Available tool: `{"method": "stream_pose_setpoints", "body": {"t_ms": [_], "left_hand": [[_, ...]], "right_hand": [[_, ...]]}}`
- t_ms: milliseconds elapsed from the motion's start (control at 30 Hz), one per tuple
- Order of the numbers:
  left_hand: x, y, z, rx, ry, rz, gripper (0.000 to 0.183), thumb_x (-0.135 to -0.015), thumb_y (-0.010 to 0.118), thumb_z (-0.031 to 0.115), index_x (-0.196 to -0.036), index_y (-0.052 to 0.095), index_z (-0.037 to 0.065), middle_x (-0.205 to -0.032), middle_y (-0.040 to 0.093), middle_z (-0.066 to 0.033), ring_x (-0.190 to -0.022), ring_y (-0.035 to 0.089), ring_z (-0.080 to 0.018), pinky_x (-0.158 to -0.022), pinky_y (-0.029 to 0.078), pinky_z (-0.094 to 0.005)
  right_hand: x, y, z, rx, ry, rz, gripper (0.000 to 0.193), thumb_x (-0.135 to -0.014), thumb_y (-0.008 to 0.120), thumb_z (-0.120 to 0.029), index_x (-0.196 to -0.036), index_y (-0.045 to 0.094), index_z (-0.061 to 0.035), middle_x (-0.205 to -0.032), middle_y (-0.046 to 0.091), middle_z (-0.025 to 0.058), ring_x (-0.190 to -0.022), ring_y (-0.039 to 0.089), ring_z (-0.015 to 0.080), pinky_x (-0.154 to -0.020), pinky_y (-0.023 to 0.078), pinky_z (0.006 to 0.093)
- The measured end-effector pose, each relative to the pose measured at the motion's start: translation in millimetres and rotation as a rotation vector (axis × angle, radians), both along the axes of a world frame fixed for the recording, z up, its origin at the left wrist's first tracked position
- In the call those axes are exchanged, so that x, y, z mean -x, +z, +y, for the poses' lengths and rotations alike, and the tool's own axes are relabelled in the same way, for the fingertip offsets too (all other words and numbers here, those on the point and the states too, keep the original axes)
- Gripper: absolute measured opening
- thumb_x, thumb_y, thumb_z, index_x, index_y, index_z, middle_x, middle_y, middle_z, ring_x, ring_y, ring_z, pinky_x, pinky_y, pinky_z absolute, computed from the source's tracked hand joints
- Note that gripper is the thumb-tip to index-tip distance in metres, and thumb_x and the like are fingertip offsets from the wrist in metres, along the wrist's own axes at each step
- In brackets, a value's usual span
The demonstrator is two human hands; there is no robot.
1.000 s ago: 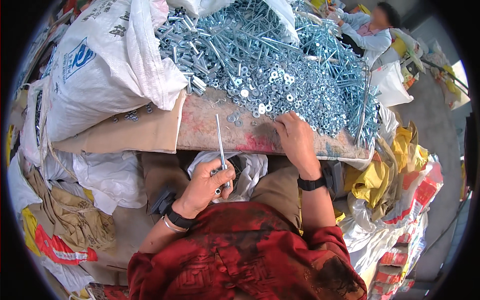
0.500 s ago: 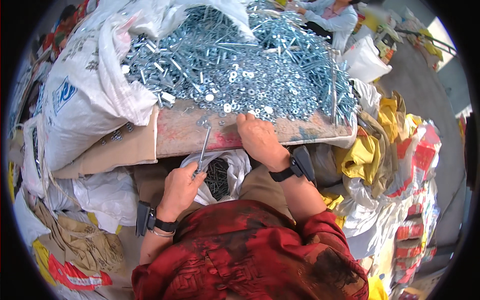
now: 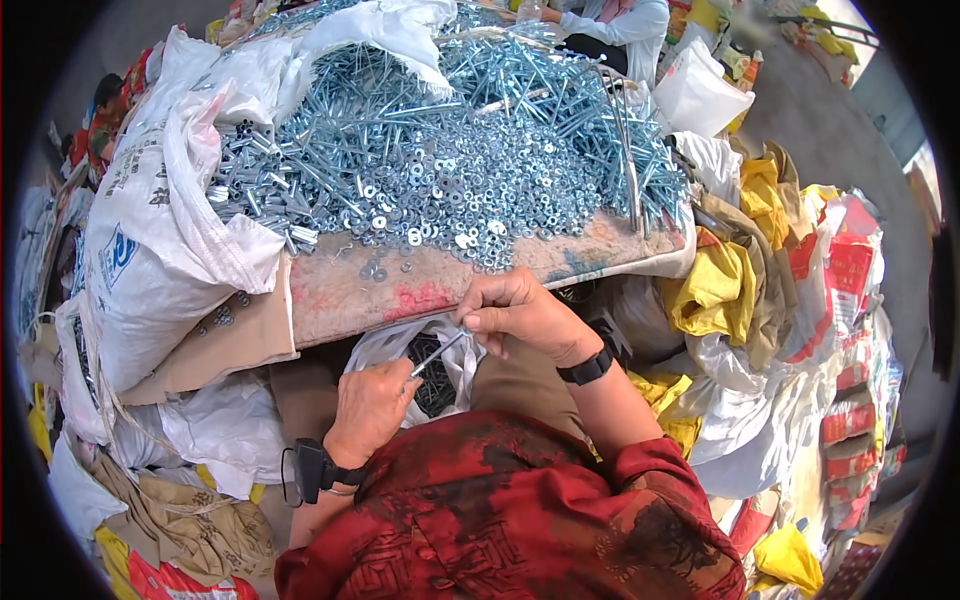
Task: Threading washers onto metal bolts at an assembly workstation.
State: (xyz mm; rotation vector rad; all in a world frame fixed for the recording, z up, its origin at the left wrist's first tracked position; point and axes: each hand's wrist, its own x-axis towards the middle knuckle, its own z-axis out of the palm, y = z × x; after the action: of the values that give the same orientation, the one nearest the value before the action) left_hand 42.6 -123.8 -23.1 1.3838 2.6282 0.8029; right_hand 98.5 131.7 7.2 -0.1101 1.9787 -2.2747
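- White woven plastic sack [image 3: 165,215], slumping.
- Left hand [image 3: 368,408], closed around a slim silver metal rod [image 3: 438,353] slanting up between both hands.
- Heap of small silver metal washers [image 3: 462,190] beyond the hands.
- Right hand [image 3: 520,315], fingers pinching the rod's upper tip; finer detail there is hidden.

A crumpled brown sack [image 3: 190,525] lies at lower left, yellow bags [image 3: 718,295] at right, 2 people [image 3: 632,28] farther off.
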Motion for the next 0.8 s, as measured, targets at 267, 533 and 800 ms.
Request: {"method": "stream_pose_setpoints", "body": {"t_ms": [267, 533, 800], "left_hand": [[7.1, -30.3, 10.8, -0.186, -0.173, -0.231, 0.022, -0.090, 0.069, 0.018, -0.080, 0.056, 0.003, -0.062, 0.054, -0.0097, -0.053, 0.052, -0.0288, -0.051, 0.041, -0.0369], [13.3, -14.3, 20.5, -0.428, 0.029, -1.061, 0.018, -0.095, 0.066, 0.016, -0.083, 0.059, 0.005, -0.067, 0.051, 0.0050, -0.055, 0.045, -0.0019, -0.048, 0.036, -0.0208], [13.7, -21.2, 16.2, -0.389, 0.053, -0.960, 0.016, -0.096, 0.064, 0.013, -0.083, 0.059, 0.005, -0.065, 0.049, 0.0058, -0.054, 0.044, -0.0019, -0.047, 0.034, -0.0212]], "right_hand": [[10.7, -5.0, 10.6, 0.091, -0.044, -0.019, 0.023, -0.094, 0.067, -0.022, -0.106, 0.063, -0.0024, -0.072, 0.062, 0.0008, -0.058, 0.058, 0.0079, -0.052, 0.047, 0.0233], [61.4, -40.8, 60.4, -1.525, -0.740, 0.300, 0.016, -0.089, 0.066, -0.017, -0.090, 0.060, -0.0021, -0.088, 0.061, 0.0129, -0.075, 0.066, 0.0326, -0.061, 0.051, 0.0431], [62.0, -36.1, 48.6, -1.543, -0.859, 0.328, 0.009, -0.084, 0.054, -0.001, -0.093, 0.051, -0.0017, -0.090, 0.059, 0.0182, -0.075, 0.065, 0.0379, -0.061, 0.054, 0.0471]]}}
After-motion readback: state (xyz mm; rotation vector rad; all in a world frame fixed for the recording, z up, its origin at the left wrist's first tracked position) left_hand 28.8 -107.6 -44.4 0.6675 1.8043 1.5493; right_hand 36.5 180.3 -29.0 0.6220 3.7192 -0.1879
